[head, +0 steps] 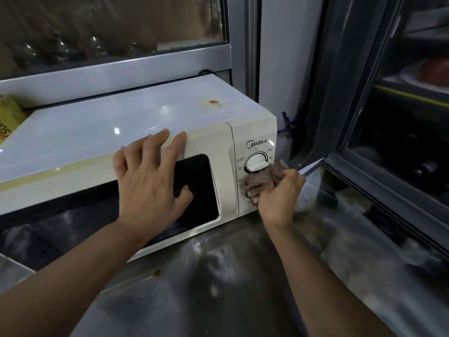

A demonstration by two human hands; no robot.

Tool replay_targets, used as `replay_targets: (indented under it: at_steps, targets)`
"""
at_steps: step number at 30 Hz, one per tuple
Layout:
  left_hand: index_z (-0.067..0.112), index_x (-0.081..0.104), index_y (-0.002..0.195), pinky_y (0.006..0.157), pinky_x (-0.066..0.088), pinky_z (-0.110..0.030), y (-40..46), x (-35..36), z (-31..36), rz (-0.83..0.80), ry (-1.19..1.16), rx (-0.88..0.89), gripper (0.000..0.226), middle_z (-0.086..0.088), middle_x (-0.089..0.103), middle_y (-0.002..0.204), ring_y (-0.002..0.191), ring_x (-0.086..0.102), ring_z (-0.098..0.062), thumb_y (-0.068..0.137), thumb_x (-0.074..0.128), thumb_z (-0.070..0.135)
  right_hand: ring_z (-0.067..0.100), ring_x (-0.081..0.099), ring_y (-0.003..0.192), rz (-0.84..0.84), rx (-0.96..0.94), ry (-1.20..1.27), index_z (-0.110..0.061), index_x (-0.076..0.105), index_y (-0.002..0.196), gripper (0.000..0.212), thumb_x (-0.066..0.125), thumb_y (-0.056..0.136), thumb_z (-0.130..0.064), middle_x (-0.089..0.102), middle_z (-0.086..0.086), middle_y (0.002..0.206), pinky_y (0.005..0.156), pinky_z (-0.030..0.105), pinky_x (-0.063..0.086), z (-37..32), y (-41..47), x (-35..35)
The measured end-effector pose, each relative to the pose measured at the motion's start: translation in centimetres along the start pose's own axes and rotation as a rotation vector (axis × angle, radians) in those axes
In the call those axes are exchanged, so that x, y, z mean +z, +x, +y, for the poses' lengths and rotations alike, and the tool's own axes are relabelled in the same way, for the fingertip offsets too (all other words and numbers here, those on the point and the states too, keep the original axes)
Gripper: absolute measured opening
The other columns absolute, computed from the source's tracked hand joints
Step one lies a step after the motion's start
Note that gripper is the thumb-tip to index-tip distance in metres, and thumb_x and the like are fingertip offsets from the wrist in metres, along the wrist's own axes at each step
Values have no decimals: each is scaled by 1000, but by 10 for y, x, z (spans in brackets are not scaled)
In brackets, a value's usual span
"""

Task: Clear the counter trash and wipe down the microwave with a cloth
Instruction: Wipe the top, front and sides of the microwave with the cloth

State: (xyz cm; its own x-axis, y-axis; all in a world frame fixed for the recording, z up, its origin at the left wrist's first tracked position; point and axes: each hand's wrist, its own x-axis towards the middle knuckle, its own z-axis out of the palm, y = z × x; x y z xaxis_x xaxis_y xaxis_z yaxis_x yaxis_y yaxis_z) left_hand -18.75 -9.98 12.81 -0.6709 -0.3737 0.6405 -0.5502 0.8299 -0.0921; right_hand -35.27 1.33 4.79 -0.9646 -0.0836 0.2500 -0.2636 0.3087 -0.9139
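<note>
Head view shows the microwave [136, 152] set on a steel counter [218, 288] below a window, its door shut. The left hand [150, 181] is laid flat against the door with the fingers spread wide and the fingertips hooked over the top front edge; nothing is held in it. The right hand [279, 200] is closed around a bunched brownish cloth [262, 178], which is pressed against the control panel, between the upper knob [256, 164] and the lower dial [247, 194], partly hiding the latter.

The step in hand is judged to be the wiping of the control panel. For it to be done well, the oven is best kept braced by the flat hand so that it is not pushed back along the counter. Pressure around the knobs should be kept light, so that neither is turned by accident; the cloth is better worked around their bases than dragged across them. A less bunched fold would let the printed marks and the seam beside the door be reached. Smears remain on the counter at the right, near the oven's corner. A yellow bag [9, 117] lies at the far left.
</note>
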Motion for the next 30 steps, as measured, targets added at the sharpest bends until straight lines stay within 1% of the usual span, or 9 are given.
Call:
replay_targets:
  at_steps: [2,5,7,10,14,19,22,26,30]
  targets:
    - [19,39,137,96,25,-51,1,0,0,2,-1,-10,83,-13,42,136,118,29,-31,60,61,40,30,48,115,32,-95,-21,1,54,105,28,57,78,10,42,16,122,101,25,36,-9,-18,5]
    - [18,39,137,96,26,-52,1,1,1,0,6,-11,83,-13,42,136,118,28,-31,60,60,41,33,51,102,16,-304,-9,0,56,88,21,58,69,9,46,18,108,92,37,44,-11,-38,8]
    - [18,39,137,97,26,-51,0,1,1,2,7,-8,84,-13,42,136,118,28,-31,60,61,41,31,54,101,-14,-345,-23,-1,58,91,22,62,70,6,47,15,108,92,37,46,-4,-27,2]
    - [19,38,137,97,24,-49,0,2,0,9,10,-2,84,-13,42,136,117,28,-30,60,61,41,25,53,111,-63,-178,-21,-1,56,104,26,64,79,4,44,9,118,97,20,37,1,-9,-8]
    - [19,38,137,99,24,-50,0,2,1,7,2,-10,83,-13,42,136,118,27,-30,61,61,41,24,51,115,-33,-24,6,-1,55,111,29,61,83,3,44,11,124,88,7,28,-2,-4,-7]
    - [19,39,136,99,27,-54,1,0,5,-3,-4,-37,81,-13,43,135,117,27,-30,61,59,43,31,49,112,55,-309,-54,-2,58,94,27,54,69,8,49,15,114,99,31,42,-11,-35,11]
    - [20,38,136,100,27,-54,0,0,6,-1,-3,-37,81,-13,42,136,118,30,-32,62,61,43,23,48,105,66,-488,-67,0,64,89,29,41,73,-7,59,14,106,95,28,40,0,-43,13]
    - [20,37,137,102,25,-55,-1,2,4,4,-15,-26,83,-13,41,136,119,29,-32,62,67,39,23,49,99,8,-644,-175,0,67,88,18,53,77,0,65,10,100,89,32,45,18,-43,4]
    - [20,38,137,101,25,-53,-1,2,2,22,-29,-26,81,-12,42,136,118,27,-30,62,61,40,23,53,101,16,-513,-91,-1,66,90,23,46,79,-4,64,11,100,95,9,31,22,-61,-17]
